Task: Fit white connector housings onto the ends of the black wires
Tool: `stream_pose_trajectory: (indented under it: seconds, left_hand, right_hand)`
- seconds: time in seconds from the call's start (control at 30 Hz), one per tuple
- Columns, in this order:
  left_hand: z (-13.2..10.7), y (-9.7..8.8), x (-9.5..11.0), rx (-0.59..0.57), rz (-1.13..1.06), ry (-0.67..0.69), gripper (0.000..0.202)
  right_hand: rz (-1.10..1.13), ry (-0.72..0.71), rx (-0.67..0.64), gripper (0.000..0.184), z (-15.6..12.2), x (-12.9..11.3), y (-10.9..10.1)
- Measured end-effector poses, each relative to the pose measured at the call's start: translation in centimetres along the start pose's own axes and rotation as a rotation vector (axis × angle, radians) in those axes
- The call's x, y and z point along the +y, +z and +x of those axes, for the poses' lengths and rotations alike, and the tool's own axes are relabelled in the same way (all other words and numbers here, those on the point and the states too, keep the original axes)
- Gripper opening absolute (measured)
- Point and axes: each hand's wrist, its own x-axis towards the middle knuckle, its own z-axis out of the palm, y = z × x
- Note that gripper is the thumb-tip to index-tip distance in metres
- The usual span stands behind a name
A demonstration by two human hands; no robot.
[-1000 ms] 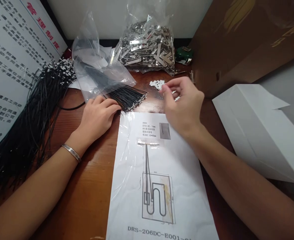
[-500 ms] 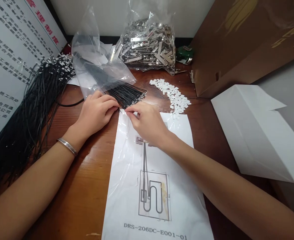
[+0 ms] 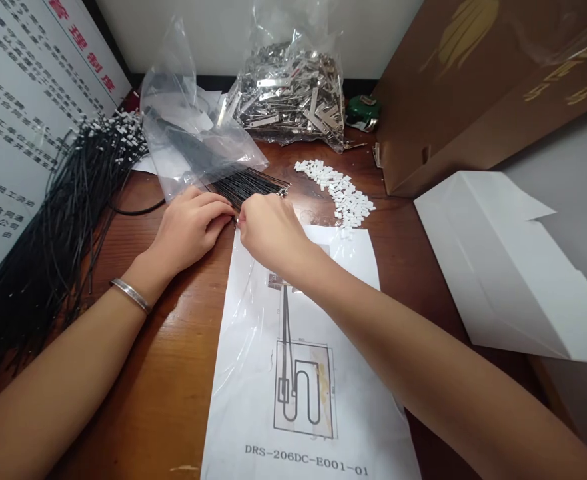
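Observation:
My left hand (image 3: 193, 219) is pinched closed at the top left corner of the printed sheet, with the tip of a black wire (image 3: 236, 224) at its fingertips. Against those fingertips my right hand (image 3: 272, 230) is closed too. Whatever it grips is hidden behind its fingers. Just beyond both hands lies a bundle of black wires (image 3: 246, 183) with metal-tipped ends, partly inside a clear plastic bag (image 3: 173, 93). Small white connector housings (image 3: 340, 190) are heaped in a curved pile right of the bundle.
The printed drawing sheet (image 3: 253, 407) lies under my right forearm. Black wires with white ends (image 3: 73, 193) hang at the left. Behind stands a bag of metal strips (image 3: 288, 93), with a green roll (image 3: 363, 113) beside it. A brown box (image 3: 448, 100) and white carton (image 3: 493, 260) occupy the right.
My right hand has shifted left until its fingertips meet those of my left hand, and it has turned so its back covers more of the wire ends. My left hand keeps its pinch.

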Motion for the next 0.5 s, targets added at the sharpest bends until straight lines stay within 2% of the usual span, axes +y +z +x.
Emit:
stream_pose_trajectory:
  seconds: [0.17,0.3,0.5]
  left_hand:
    - [0.0,0.0,-0.1,0.003,-0.024,-0.005,0.031]
    - [-0.1,0.2,-0.3,0.034,-0.047,-0.008,0.029]
    - [0.0,0.4,-0.2,0.112,-0.007,-0.007,0.030]
  right_hand:
    - [0.011,-0.006,-0.023,0.022,0.1,0.3,0.1]
    - [0.101,0.026,0.016,0.017,0.0,0.8,-0.4]
    - [0.102,-0.021,0.061,0.019,-0.1,1.0,-1.0]
